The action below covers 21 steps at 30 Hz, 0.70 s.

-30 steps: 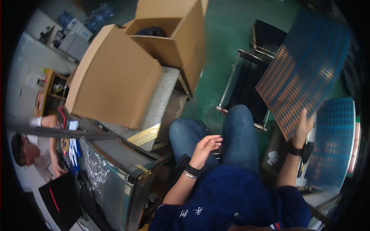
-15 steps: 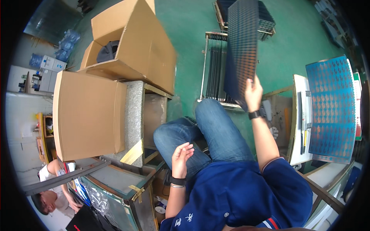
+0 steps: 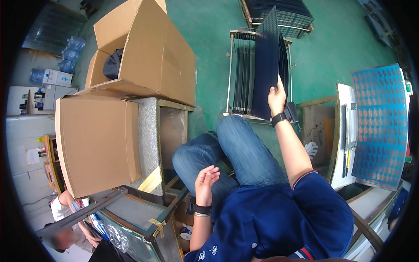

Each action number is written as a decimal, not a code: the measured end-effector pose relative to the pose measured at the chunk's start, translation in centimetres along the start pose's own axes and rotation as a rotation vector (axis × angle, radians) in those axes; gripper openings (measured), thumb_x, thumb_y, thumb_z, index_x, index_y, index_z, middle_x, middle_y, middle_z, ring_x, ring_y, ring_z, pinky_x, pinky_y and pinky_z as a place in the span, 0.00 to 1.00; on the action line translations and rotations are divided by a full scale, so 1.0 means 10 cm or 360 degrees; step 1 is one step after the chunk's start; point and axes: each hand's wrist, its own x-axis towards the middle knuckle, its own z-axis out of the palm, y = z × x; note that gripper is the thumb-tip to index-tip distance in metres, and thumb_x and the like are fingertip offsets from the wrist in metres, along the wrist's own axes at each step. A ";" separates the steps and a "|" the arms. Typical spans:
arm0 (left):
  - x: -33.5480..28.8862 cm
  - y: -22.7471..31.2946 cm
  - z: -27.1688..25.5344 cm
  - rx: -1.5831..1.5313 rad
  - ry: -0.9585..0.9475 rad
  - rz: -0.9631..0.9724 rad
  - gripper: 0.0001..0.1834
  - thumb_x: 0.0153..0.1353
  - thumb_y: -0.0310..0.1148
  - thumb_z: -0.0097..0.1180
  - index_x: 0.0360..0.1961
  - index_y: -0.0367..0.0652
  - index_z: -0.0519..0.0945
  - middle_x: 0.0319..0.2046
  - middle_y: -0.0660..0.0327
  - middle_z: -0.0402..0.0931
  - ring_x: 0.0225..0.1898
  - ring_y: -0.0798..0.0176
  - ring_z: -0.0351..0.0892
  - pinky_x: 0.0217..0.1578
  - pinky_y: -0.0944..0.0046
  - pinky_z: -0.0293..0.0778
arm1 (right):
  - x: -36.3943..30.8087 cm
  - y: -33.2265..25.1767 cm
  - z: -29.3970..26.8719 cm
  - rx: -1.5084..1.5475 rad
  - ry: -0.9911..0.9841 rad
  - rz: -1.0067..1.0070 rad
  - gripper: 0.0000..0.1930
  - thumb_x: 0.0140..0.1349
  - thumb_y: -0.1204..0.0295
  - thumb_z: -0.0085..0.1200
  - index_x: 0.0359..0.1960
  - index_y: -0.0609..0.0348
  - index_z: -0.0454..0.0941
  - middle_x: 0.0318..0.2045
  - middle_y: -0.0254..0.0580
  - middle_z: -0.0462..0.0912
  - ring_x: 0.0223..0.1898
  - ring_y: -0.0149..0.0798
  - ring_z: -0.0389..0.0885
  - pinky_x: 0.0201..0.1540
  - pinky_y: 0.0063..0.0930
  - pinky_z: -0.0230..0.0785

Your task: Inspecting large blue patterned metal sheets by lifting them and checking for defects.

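My right hand [image 3: 277, 98] is stretched forward and closed on the near right edge of a thin dark blue sheet [image 3: 267, 70]. The sheet stands upright in or just over a metal rack [image 3: 228, 81] on the floor, beside several dark sheets [image 3: 245, 83] standing on edge there. Its lower edge is hard to make out. Above my lap, my left hand [image 3: 207, 181] hangs with its fingers loosely bent and slightly apart, and nothing shows in it.
A large open cardboard box [image 3: 168, 65] and another carton [image 3: 98, 144] stand at left. A second loaded rack [image 3: 283, 17] is farther off. At right, a blue patterned sheet [image 3: 379, 126] leans by a white bench top [image 3: 344, 96]. A co-worker [image 3: 72, 218] is at lower left.
My right hand has moved slightly left, and the sheet has lowered toward the rack and turned, its patterned face now mostly dark. My left hand has hardly moved.
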 end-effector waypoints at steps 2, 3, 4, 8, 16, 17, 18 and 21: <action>0.02 0.02 0.00 0.0012 0.0018 0.0000 0.14 0.67 0.34 0.44 0.48 0.38 0.73 0.44 0.55 0.76 0.42 0.64 0.76 0.46 0.65 0.72 | 0.14 0.03 0.10 -0.0044 -0.0102 -0.0041 0.30 0.55 0.89 0.41 0.61 0.55 0.61 0.55 0.52 0.71 0.57 0.42 0.70 0.57 0.27 0.61; 0.03 0.03 0.01 0.0012 0.0020 0.0004 0.14 0.67 0.34 0.44 0.48 0.38 0.73 0.44 0.55 0.76 0.42 0.64 0.76 0.46 0.65 0.72 | 0.20 0.06 0.15 -0.0149 -0.0120 -0.0036 0.31 0.54 0.89 0.42 0.62 0.52 0.62 0.54 0.52 0.72 0.54 0.44 0.73 0.55 0.27 0.64; 0.03 0.04 0.01 0.0003 0.0019 -0.0005 0.14 0.67 0.34 0.44 0.48 0.38 0.73 0.44 0.55 0.76 0.42 0.64 0.76 0.46 0.65 0.72 | 0.23 0.08 0.20 -0.0145 -0.0122 -0.0039 0.31 0.54 0.89 0.42 0.62 0.52 0.62 0.54 0.52 0.72 0.54 0.44 0.73 0.55 0.27 0.64; 0.04 0.04 -0.01 -0.0017 0.0055 -0.0044 0.13 0.67 0.32 0.42 0.48 0.37 0.72 0.44 0.54 0.76 0.43 0.63 0.77 0.46 0.64 0.73 | 0.21 0.21 0.51 -0.0499 -0.0026 -0.0055 0.34 0.52 0.87 0.44 0.61 0.42 0.63 0.46 0.55 0.77 0.46 0.52 0.77 0.48 0.34 0.69; 0.04 -0.04 -0.09 -0.0053 0.0072 -0.0111 0.14 0.67 0.34 0.44 0.48 0.38 0.73 0.44 0.54 0.76 0.42 0.64 0.77 0.46 0.65 0.72 | -0.20 0.67 0.76 -0.0688 -0.0358 -0.0330 0.31 0.52 0.87 0.40 0.62 0.60 0.58 0.54 0.55 0.68 0.56 0.51 0.68 0.58 0.35 0.63; 0.05 -0.05 -0.07 -0.0052 0.0051 -0.0127 0.14 0.67 0.34 0.44 0.48 0.38 0.73 0.44 0.55 0.76 0.43 0.64 0.77 0.46 0.65 0.72 | -0.23 0.78 0.75 -0.0820 -0.0373 -0.0256 0.31 0.52 0.85 0.42 0.62 0.60 0.56 0.54 0.56 0.69 0.53 0.52 0.71 0.55 0.36 0.65; 0.05 -0.06 -0.08 -0.0051 0.0063 -0.0118 0.14 0.67 0.34 0.44 0.48 0.38 0.73 0.44 0.55 0.76 0.43 0.64 0.77 0.46 0.65 0.72 | -0.27 0.82 0.78 -0.0942 -0.0399 -0.0180 0.32 0.52 0.83 0.44 0.63 0.61 0.55 0.53 0.57 0.70 0.51 0.53 0.73 0.52 0.37 0.68; 0.01 -0.09 -0.15 -0.0061 0.0096 -0.0150 0.14 0.67 0.34 0.43 0.49 0.38 0.73 0.45 0.55 0.76 0.44 0.64 0.76 0.46 0.65 0.72 | -0.36 0.67 0.87 -0.1457 -0.0855 0.0412 0.35 0.51 0.71 0.48 0.64 0.54 0.53 0.37 0.62 0.79 0.38 0.56 0.80 0.40 0.43 0.73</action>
